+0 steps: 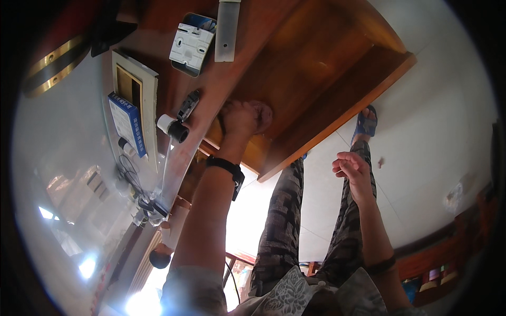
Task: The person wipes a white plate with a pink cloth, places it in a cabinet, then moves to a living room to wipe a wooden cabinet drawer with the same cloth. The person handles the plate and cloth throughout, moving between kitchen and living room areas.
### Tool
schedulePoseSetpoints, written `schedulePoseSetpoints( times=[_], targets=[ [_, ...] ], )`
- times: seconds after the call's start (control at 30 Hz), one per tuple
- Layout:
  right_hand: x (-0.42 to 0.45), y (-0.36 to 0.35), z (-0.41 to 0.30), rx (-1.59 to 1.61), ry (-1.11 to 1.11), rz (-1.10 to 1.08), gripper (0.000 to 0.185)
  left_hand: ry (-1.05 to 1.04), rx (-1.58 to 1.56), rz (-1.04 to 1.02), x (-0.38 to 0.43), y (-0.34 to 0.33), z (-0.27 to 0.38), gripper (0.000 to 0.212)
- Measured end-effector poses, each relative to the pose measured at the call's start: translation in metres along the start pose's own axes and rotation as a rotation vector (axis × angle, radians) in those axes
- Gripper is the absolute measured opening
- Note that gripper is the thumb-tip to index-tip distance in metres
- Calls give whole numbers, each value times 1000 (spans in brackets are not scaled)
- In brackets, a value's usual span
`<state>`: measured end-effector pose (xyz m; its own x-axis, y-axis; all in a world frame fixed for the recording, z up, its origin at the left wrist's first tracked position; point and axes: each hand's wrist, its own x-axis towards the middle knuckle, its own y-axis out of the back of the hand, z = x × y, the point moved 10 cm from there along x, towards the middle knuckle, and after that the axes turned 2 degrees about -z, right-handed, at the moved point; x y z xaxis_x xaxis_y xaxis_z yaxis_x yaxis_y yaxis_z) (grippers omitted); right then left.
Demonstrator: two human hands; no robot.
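Observation:
My left hand (pixel 241 117), with a dark band on its wrist, presses a crumpled pinkish cloth (pixel 262 117) against a brown varnished wood panel (pixel 304 67). The cloth is bunched beside the fingers, and part of it is hidden by the hand. A raised wooden rim (pixel 340 124) borders the panel on its right side. My right hand (pixel 354 172) hangs in the air over my leg, apart from the wood. Its fingers are loosely curled with nothing in them.
Left of the panel, a reddish wooden top (pixel 233 75) carries a white plastic plate (pixel 191 46) on a tin, a translucent strip (pixel 227 33), a black-capped white cylinder (pixel 172 128) and a blue box (pixel 128 123) bearing writing. Cables (pixel 128 170) lie below. Another person's head (pixel 160 256) shows behind.

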<state>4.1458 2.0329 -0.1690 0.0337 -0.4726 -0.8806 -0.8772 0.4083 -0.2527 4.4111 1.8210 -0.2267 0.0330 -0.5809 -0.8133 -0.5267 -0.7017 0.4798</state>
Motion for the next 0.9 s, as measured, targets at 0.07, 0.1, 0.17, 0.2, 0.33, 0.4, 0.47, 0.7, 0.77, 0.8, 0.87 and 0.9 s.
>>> schedulePoseSetpoints(
  times=[0.07,0.1,0.17,0.2,0.33,0.4,0.47,0.7,0.77,0.8,0.87,0.9],
  targets=[
    [0,2,0,3,-6,2,22,-96,94,-93,-3,-20,16,47],
    [-1,8,1,8,-9,18,22,-199,118,-122,-12,-18,36,42],
    [0,9,1,9,-15,9,21,-289,78,-173,-24,-22,55,35],
    [0,11,2,8,-20,7,21,-293,11,-197,-27,-26,64,32],
    [-1,24,5,8,-34,28,20,-372,-176,-235,-29,-24,78,29],
    [-1,25,2,4,-42,32,20,-442,-393,-260,-19,-42,81,28],
    [2,19,1,2,-50,29,22,-492,-615,-304,-8,-63,88,29],
    [5,25,7,-44,-58,1,23,-139,-1309,-477,-31,-40,75,30],
    [7,26,7,30,-46,31,22,-65,-1385,-481,-35,-33,72,31],
    [8,25,5,13,-48,22,23,-35,-1415,-483,-37,-34,71,31],
    [8,28,0,26,-47,32,23,0,-1450,-487,-38,-32,72,32],
    [8,27,1,36,-49,26,23,15,-1462,-486,-41,-31,70,32]
  ],
)
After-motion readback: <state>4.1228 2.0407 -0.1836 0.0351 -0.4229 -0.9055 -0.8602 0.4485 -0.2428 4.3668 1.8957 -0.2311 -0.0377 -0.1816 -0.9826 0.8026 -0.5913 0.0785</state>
